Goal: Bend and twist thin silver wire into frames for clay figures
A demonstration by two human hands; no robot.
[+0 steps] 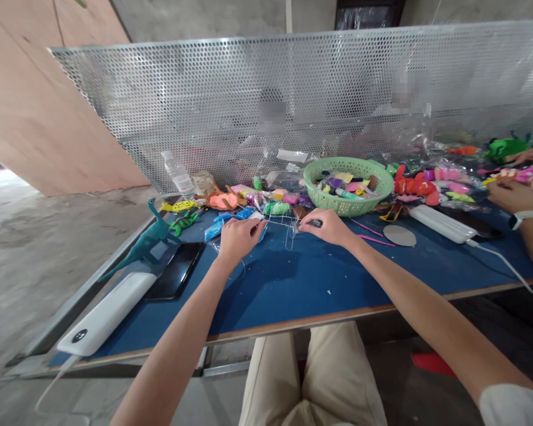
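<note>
Beige trousers point(273, 373) nearest; bent wire point(289, 225) between left hand point(240, 238) and right hand point(328, 226), both pinching its ends.

Premises: a workshop, evidently for small figures or toys. The floor point(9, 248) is bare concrete, the wall point(213, 18) grey and plain. One long blue worktop point(293, 290) is backed by a perforated metal screen point(213, 89). It carries a basket point(349, 207) of mixed coloured pieces, a dinosaur point(154, 236), a red figure point(415, 187) and bent wire point(288, 223) under handling. A co-worker's hand point(510, 192) is busy among bright pieces at right.
</note>
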